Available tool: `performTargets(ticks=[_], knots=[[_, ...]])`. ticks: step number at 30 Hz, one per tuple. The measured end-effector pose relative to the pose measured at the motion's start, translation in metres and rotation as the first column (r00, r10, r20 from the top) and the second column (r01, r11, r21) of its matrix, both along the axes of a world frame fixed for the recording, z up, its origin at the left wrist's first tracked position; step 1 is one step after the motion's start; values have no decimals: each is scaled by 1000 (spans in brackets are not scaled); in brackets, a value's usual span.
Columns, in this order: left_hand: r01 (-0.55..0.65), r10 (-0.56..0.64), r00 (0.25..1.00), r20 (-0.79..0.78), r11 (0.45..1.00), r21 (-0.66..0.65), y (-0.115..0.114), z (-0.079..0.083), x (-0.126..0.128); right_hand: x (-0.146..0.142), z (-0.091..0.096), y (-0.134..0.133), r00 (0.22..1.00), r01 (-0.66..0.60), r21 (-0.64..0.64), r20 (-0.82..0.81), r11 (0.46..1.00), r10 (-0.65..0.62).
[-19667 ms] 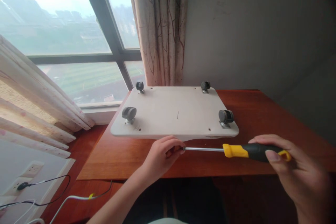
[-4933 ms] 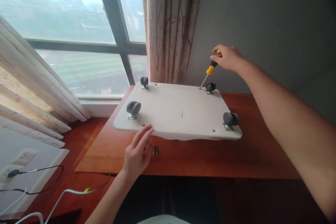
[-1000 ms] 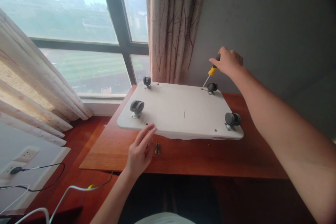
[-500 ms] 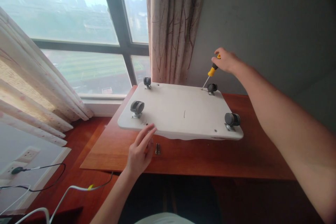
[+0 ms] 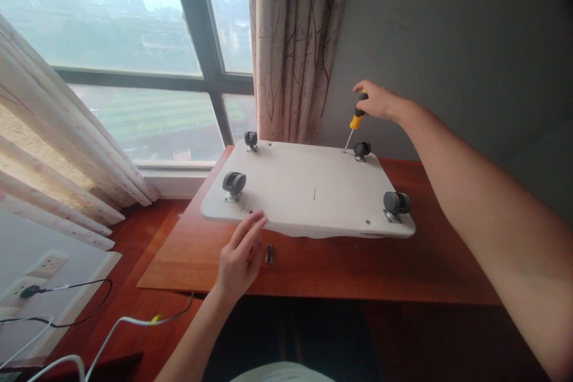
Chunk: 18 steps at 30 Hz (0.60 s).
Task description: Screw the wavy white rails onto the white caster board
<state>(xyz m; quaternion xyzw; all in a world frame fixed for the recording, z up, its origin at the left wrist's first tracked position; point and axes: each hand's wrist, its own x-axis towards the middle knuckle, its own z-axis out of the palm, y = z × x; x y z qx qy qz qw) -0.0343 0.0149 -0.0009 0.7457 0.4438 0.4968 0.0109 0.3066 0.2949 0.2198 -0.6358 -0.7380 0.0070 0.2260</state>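
Observation:
A white board (image 5: 308, 188) lies upside down on a red-brown wooden desk (image 5: 439, 250), with a black caster (image 5: 234, 182) at each corner. My right hand (image 5: 375, 100) is closed round the yellow and black screwdriver (image 5: 357, 117); its tip rests on the board beside the far right caster (image 5: 362, 148). My left hand (image 5: 239, 256) lies open, its fingertips pressing the board's near left edge. Small dark screws (image 5: 268, 252) lie on the desk just right of that hand.
A patterned curtain (image 5: 295, 42) hangs behind the board against a grey wall (image 5: 447, 42). A large window (image 5: 134, 59) and pale curtains fill the left. Cables (image 5: 111, 328) and a wall socket (image 5: 47, 264) sit low at the left.
My right hand has turned on the screwdriver handle, which now stands a little more upright. The left hand and the board have stayed put.

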Motion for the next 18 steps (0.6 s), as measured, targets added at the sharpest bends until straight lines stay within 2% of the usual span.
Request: performTargets(ticks=[3, 6, 8, 11, 14, 16, 18], knots=[[9, -9, 1000, -1, 1000, 2, 0, 1, 0, 1, 3, 2, 997, 57, -26, 61, 998, -56], [12, -12, 1000, 3, 1000, 0, 0, 0, 0, -1, 0, -3, 976, 173, 79, 121, 982, -182], [10, -10, 1000, 4, 1000, -2, 0, -1, 0, -1, -3, -4, 969, 207, 106, 115, 973, -218], [13, -13, 1000, 2, 1000, -6, 1, -2, -1, 2, -2, 1, 995, 97, 9, 33, 995, -97], [14, -14, 1000, 2, 1000, -4, 1, -2, -1, 6, 3, 7, 999, -29, -87, -39, 996, 25], [14, -14, 1000, 0, 1000, 1, 1, -1, 0, 8, 3, 8, 1000, 13, -56, 4, 998, -13], [13, -13, 1000, -4, 1000, 6, 0, 1, 0, 7, 2, 5, 993, 106, 16, 57, 994, -107]])
